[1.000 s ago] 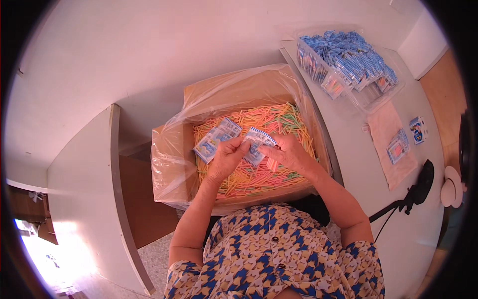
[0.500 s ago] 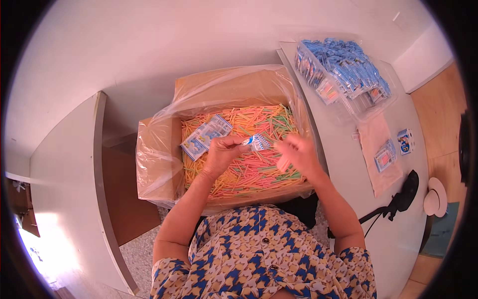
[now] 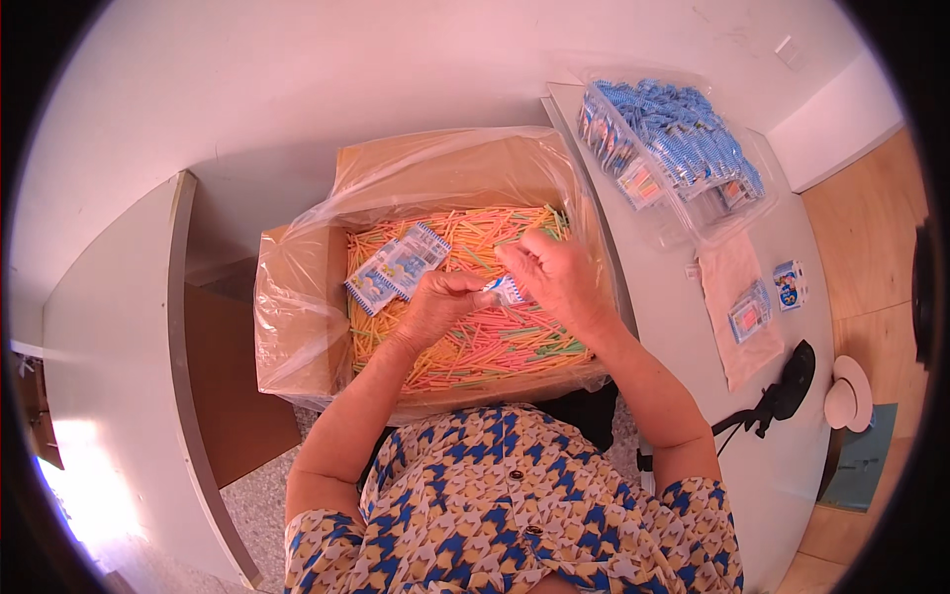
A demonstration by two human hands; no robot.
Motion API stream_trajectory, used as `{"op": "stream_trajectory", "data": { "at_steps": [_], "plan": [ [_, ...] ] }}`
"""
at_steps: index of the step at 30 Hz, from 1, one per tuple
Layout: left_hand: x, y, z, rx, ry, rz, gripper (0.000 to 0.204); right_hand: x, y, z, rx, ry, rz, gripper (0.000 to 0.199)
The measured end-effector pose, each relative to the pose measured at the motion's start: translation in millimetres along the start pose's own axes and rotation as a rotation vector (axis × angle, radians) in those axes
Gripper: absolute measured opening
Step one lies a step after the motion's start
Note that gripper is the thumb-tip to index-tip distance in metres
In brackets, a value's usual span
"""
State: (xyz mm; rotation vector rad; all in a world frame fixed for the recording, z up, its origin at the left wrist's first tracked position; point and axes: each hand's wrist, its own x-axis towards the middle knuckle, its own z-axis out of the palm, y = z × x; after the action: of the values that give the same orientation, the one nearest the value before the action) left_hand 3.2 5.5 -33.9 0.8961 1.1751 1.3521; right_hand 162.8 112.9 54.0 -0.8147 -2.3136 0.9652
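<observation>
Left hand (image 3: 438, 305) has a blue-and-white packet (image 3: 509, 290) pinched over the box (image 3: 455, 184) of pastel sticks (image 3: 475, 356); right hand (image 3: 560, 285) is curled just beside it, can't tell if it's holding anything. I'd go light on that pinch so the packet doesn't crumple.

This looks like a small packing workroom: a plastic-lined carton (image 3: 297, 307) holds countless loose pastel sticks (image 3: 485, 358), and a clear bin (image 3: 705, 212) crammed with matching blue packets (image 3: 673, 129) stands on a pale grey tabletop (image 3: 665, 317).
</observation>
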Motion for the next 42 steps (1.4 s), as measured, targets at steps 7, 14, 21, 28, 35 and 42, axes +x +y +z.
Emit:
{"op": "stream_trajectory", "data": {
  "at_steps": [7, 14, 21, 28, 35, 42],
  "plan": [
    [6.9, -7.2, 6.1, -0.104, -0.027, 0.027, 0.019, -10.5, -3.9, -19.8, 0.045, 0.017, -0.051, 0.026],
    [-1.9, -7.9, 1.6, 0.197, 0.033, 0.1, 0.019, -50.1, 19.7, -22.0, -0.067, 0.012, -0.149, 0.021],
    [-24.4, 18.9, -56.3, 1.294, 0.447, 0.419, 0.027, -140.2, 62.0, -219.0, 0.019, 0.169, 0.274, 0.023],
    [-17.9, 18.5, -52.7, 1.695, 0.531, 0.076, 0.053, -242.7, 234.4, -318.4, -0.714, 0.547, 0.559, 0.032],
    [-11.3, 17.2, -41.8, 1.639, 0.645, 0.023, 0.057, -144.0, 91.9, -219.1, -0.831, 0.471, -0.209, 0.017],
    [-11.1, 7.1, -48.1, 1.57, 0.712, 0.063, 0.053, -51.2, 61.8, -43.1, -0.453, -0.109, -0.261, 0.008]
  ]
}}
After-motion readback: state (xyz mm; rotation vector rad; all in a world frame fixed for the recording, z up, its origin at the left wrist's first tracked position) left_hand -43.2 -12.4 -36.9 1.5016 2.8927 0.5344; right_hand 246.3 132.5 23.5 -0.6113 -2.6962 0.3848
